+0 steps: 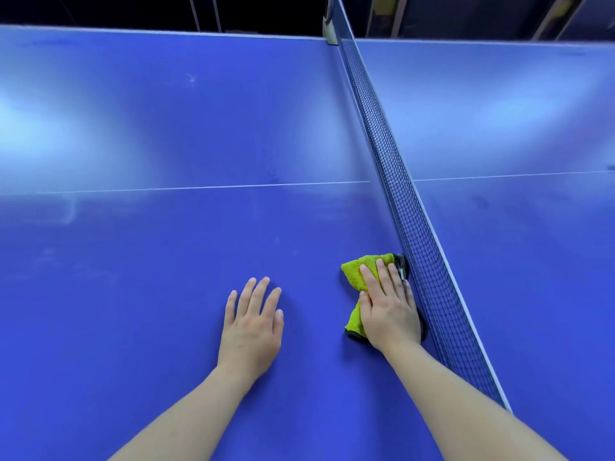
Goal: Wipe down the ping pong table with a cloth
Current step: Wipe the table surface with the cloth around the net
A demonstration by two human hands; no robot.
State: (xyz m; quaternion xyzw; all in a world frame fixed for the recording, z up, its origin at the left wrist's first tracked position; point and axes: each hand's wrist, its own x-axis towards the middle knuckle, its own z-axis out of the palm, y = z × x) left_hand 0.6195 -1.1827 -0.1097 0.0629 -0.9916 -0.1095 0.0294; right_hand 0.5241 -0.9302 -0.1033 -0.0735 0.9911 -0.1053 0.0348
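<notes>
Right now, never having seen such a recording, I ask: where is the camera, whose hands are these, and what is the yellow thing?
No machine here. One camera, worn on a person's head, looks forward and down, so both bare hands belong to that person. The blue surface is a ping pong table, divided by a dark net. The left hand rests flat on it, holding nothing. The right hand presses flat on a yellow-green cloth beside the net.

Found cloth [351, 274] yellow-green with dark edging, bunched flat on table [166, 261]. Lay just beside net [394, 168]. Showed blue glossy top, faintly smudged, white centre line.
</notes>
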